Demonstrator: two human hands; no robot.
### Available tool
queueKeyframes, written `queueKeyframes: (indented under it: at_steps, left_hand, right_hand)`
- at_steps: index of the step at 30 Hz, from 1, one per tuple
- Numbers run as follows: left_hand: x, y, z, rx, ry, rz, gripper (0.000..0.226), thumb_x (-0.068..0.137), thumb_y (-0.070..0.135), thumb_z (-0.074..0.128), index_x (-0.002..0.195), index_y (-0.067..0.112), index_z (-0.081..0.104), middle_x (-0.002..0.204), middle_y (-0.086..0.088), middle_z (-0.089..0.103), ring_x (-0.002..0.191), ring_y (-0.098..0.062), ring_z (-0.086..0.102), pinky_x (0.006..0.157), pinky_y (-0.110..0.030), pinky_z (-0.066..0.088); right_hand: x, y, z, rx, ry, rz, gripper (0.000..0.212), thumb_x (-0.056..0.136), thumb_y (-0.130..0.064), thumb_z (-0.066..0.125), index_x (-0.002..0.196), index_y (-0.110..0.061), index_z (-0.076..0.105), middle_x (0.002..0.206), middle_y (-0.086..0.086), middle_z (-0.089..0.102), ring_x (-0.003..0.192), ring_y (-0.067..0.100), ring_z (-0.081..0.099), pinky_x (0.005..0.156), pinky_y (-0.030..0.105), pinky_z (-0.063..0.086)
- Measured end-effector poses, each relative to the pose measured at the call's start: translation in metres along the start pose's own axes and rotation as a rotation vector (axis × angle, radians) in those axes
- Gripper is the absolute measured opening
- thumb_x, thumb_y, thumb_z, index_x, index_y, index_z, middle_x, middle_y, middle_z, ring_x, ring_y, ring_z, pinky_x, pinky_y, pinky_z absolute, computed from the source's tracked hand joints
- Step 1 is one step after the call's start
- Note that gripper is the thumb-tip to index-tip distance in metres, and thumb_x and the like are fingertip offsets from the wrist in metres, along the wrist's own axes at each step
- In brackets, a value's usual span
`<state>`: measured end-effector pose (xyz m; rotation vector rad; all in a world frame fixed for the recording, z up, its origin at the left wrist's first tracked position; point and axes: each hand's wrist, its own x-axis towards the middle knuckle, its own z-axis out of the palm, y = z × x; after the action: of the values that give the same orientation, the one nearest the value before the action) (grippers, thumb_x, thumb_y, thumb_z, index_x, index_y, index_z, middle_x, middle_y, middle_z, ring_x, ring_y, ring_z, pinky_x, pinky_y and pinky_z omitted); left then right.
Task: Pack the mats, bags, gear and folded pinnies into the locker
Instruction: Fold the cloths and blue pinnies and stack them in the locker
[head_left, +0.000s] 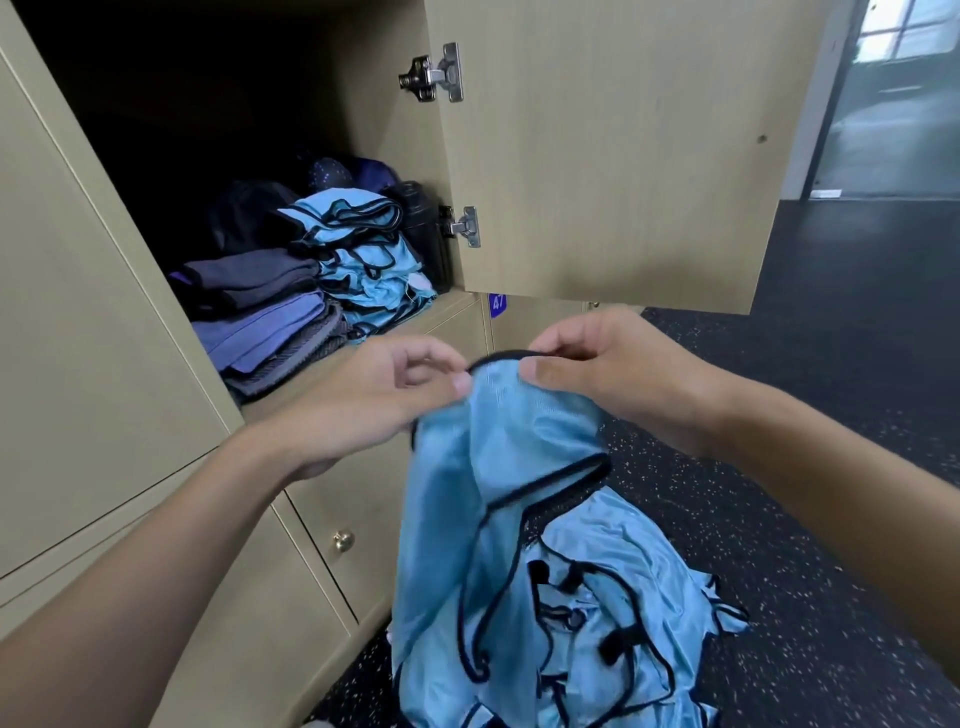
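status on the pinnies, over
Left hand, right hand pinch light blue black-trimmed pinny. Folded pinny stack in open locker. Loose pinny pile on floor.

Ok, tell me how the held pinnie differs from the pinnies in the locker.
The held pinnie hangs unfolded, pinched at its top edge by the left hand and right hand; the locker pinnies lie folded in a stack. The held pinnie is out over the floor; the locker pinnies rest on the shelf. Both are light blue with dark trim.
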<state>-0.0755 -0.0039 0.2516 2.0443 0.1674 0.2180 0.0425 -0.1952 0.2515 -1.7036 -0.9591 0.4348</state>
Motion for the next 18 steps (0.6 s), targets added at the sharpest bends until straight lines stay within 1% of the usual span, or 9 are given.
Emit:
queueKeyframes:
  at_steps: [2, 4, 6, 7, 9, 11, 13, 15, 18]
  left_hand:
    - [-0.002, 0.005, 0.010, 0.005, -0.092, 0.018, 0.035, 0.079, 0.028, 0.069, 0.107, 0.007, 0.066, 0.087, -0.011, 0.072, 0.075, -0.017, 0.062, 0.072, -0.032, 0.050]
    - [-0.003, 0.010, 0.016, 0.020, -0.114, 0.053, 0.036, 0.079, 0.028, 0.068, 0.103, 0.002, 0.067, 0.081, -0.011, 0.072, 0.071, -0.016, 0.062, 0.070, -0.029, 0.051]
    - [-0.004, 0.012, 0.016, 0.015, -0.077, 0.083, 0.034, 0.081, 0.031, 0.066, 0.095, 0.000, 0.070, 0.083, -0.020, 0.071, 0.075, -0.022, 0.059, 0.075, -0.037, 0.047]
    - [-0.005, 0.012, 0.014, 0.000, -0.052, 0.089, 0.033, 0.082, 0.032, 0.065, 0.092, 0.001, 0.070, 0.084, -0.022, 0.071, 0.077, -0.023, 0.057, 0.077, -0.038, 0.043]
    - [-0.006, 0.011, 0.011, -0.049, -0.012, 0.086, 0.032, 0.085, 0.034, 0.062, 0.088, 0.003, 0.071, 0.083, -0.014, 0.070, 0.078, -0.022, 0.056, 0.075, -0.034, 0.043]
    - [-0.009, 0.012, 0.009, -0.060, -0.020, 0.064, 0.031, 0.084, 0.034, 0.063, 0.089, 0.005, 0.073, 0.087, -0.007, 0.074, 0.077, -0.016, 0.062, 0.074, -0.024, 0.048]
    - [-0.010, 0.014, 0.010, -0.031, -0.055, 0.044, 0.032, 0.082, 0.034, 0.065, 0.092, 0.006, 0.075, 0.091, -0.008, 0.077, 0.080, -0.013, 0.068, 0.077, -0.022, 0.052]
    - [-0.010, 0.016, 0.012, -0.038, -0.041, 0.043, 0.032, 0.085, 0.032, 0.065, 0.092, 0.003, 0.074, 0.090, -0.010, 0.077, 0.079, -0.015, 0.068, 0.077, -0.027, 0.052]
    - [-0.010, 0.020, 0.014, -0.119, 0.037, 0.058, 0.023, 0.095, 0.022, 0.060, 0.089, 0.002, 0.070, 0.080, -0.005, 0.072, 0.069, -0.012, 0.061, 0.066, -0.022, 0.048]
  right_hand:
    - [0.000, -0.002, 0.004, 0.011, -0.008, -0.047, 0.007, 0.089, -0.009, 0.069, 0.084, -0.005, 0.073, 0.077, 0.006, 0.068, 0.070, 0.009, 0.057, 0.066, 0.020, 0.048]
    - [-0.001, -0.003, 0.008, 0.018, -0.012, -0.074, 0.005, 0.088, -0.009, 0.071, 0.084, -0.007, 0.073, 0.078, 0.005, 0.068, 0.071, 0.009, 0.057, 0.069, 0.020, 0.047]
    - [-0.001, -0.002, 0.008, 0.075, -0.004, -0.065, 0.005, 0.088, -0.009, 0.070, 0.084, -0.006, 0.072, 0.079, 0.006, 0.067, 0.072, 0.010, 0.057, 0.068, 0.019, 0.048]
    - [-0.001, -0.003, 0.007, 0.113, -0.011, -0.053, 0.005, 0.088, -0.008, 0.069, 0.085, -0.006, 0.071, 0.080, 0.007, 0.066, 0.073, 0.011, 0.057, 0.068, 0.019, 0.048]
    - [-0.001, -0.003, 0.003, 0.157, -0.048, -0.025, 0.005, 0.089, -0.007, 0.067, 0.085, -0.007, 0.070, 0.082, 0.008, 0.066, 0.075, 0.014, 0.058, 0.071, 0.024, 0.048]
    - [-0.001, -0.002, 0.002, 0.143, -0.062, -0.003, 0.007, 0.091, -0.009, 0.066, 0.086, -0.007, 0.071, 0.082, 0.006, 0.069, 0.074, 0.013, 0.061, 0.072, 0.026, 0.049]
    - [-0.002, -0.001, 0.004, 0.133, -0.048, 0.006, 0.007, 0.092, -0.010, 0.065, 0.089, -0.008, 0.071, 0.085, 0.009, 0.068, 0.077, 0.015, 0.061, 0.075, 0.029, 0.049]
    - [-0.001, -0.001, 0.007, 0.140, -0.015, 0.018, 0.006, 0.091, -0.011, 0.066, 0.096, -0.010, 0.068, 0.088, 0.012, 0.063, 0.081, 0.019, 0.058, 0.078, 0.033, 0.047]
    - [0.000, 0.001, 0.009, 0.157, 0.037, 0.056, 0.026, 0.091, -0.010, 0.066, 0.116, -0.012, 0.059, 0.079, 0.007, 0.059, 0.072, 0.012, 0.057, 0.071, 0.026, 0.048]
